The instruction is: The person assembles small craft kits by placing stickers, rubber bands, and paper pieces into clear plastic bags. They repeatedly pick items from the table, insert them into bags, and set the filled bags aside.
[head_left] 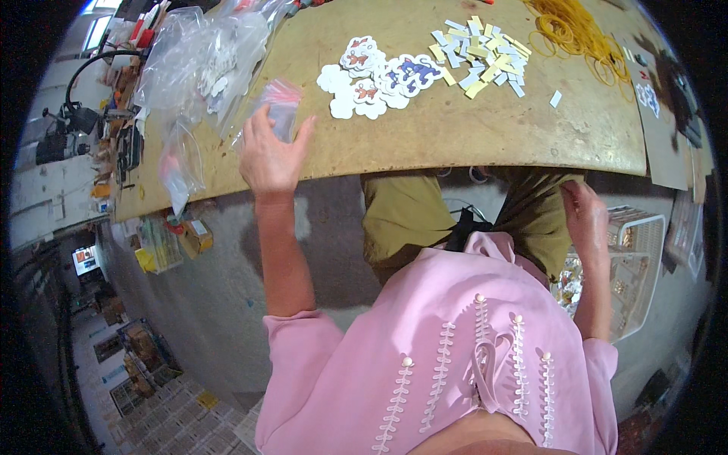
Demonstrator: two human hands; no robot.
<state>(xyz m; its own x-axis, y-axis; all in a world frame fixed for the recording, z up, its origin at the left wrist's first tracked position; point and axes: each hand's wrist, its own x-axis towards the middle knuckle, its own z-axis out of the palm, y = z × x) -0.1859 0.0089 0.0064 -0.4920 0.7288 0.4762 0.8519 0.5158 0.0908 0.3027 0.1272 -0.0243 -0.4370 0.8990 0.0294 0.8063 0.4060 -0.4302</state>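
Note:
My left hand (273, 152) is over the table's near edge, thumb and fingers apart. Its fingertips rest at a small stack of clear zip bags (283, 114) with pinkish-red tops. To the right of the bags lies a loose pile of die-cut cartoon stickers or cards (365, 91), some white side up, others printed in brown or blue. My right hand (585, 208) hangs below the table edge beside my right knee. Its fingers are curled together; anything between them is hidden from view.
Small white and yellow slips (485, 57) are heaped at the back, near a tangle of yellow rubber bands (580, 34). Large clear plastic bags (205, 68) cover the table's left end. A white plastic crate (635, 265) stands at my right; a small cardboard box (196, 238) sits below left.

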